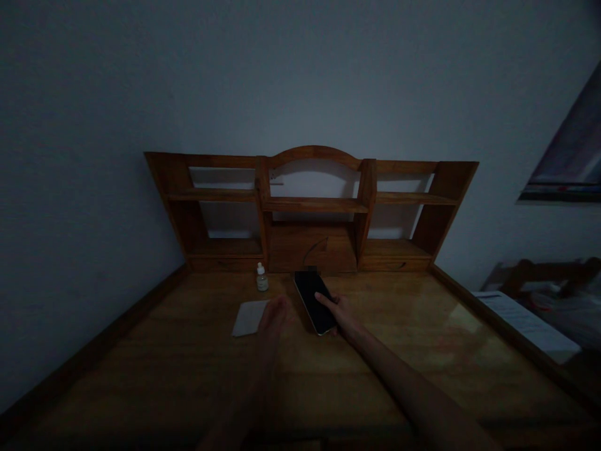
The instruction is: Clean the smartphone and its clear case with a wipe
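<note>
"At centre, over the tabletop [164, 369]: phone [308, 304], long axis running far-left to near-right. Nearer hand?"

"Right hand [342, 314]: fingers gripping the phone's right edge, thumb on top. Left hand [273, 315]: left of the phone, apart, by the paper [246, 318]; finger closure cannot be determined."

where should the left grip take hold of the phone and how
Likely by the long left edge of the phone, from the left: it is slim and flat, that edge shows uncovered, and the right grip holds the opposite edge.
</note>
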`<control>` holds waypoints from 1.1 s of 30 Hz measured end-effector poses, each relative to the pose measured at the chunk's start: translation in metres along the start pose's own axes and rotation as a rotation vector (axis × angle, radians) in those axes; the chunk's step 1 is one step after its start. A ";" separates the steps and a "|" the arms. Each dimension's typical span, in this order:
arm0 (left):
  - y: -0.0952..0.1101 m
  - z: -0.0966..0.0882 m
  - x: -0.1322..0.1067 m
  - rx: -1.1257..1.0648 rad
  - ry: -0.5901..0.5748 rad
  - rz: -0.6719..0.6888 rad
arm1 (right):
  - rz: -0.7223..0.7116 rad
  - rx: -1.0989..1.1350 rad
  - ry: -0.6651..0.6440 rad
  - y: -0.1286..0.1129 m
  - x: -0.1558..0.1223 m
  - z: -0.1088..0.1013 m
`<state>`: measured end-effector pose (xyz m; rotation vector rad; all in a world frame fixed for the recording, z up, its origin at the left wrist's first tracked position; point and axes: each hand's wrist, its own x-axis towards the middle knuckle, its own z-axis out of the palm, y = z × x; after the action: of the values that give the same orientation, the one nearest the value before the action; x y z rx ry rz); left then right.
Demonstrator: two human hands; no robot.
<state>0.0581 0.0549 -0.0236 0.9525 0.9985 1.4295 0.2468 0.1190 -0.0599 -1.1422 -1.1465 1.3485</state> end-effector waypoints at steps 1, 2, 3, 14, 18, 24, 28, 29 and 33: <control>0.005 0.003 0.022 -0.092 0.004 -0.004 | -0.003 0.014 0.020 0.000 0.001 0.000; 0.009 0.006 0.042 -0.146 -0.026 -0.066 | -0.005 0.027 0.044 -0.001 0.002 -0.001; 0.013 0.009 0.058 -0.160 -0.094 -0.163 | -0.009 0.035 0.067 -0.001 0.003 -0.001; -0.009 0.027 0.104 -0.133 -0.389 -0.403 | -0.044 0.013 0.130 -0.002 0.003 -0.006; -0.019 0.033 0.099 -0.206 -0.329 -0.390 | -0.062 -0.041 0.122 -0.008 0.000 -0.008; -0.032 0.028 0.100 -0.183 -0.194 -0.281 | -0.064 -0.151 0.067 -0.018 -0.010 -0.001; -0.032 0.021 0.100 -0.192 -0.266 -0.268 | -0.032 -0.138 0.103 -0.019 -0.012 0.000; -0.030 0.019 0.100 -0.208 -0.307 -0.269 | -0.027 -0.136 0.116 -0.019 -0.012 -0.002; -0.024 0.017 0.097 -0.253 -0.444 -0.239 | -0.027 -0.131 0.141 -0.014 -0.008 -0.008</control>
<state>0.0734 0.1540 -0.0382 0.8788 0.5645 1.0523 0.2566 0.1125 -0.0465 -1.2903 -1.1560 1.1667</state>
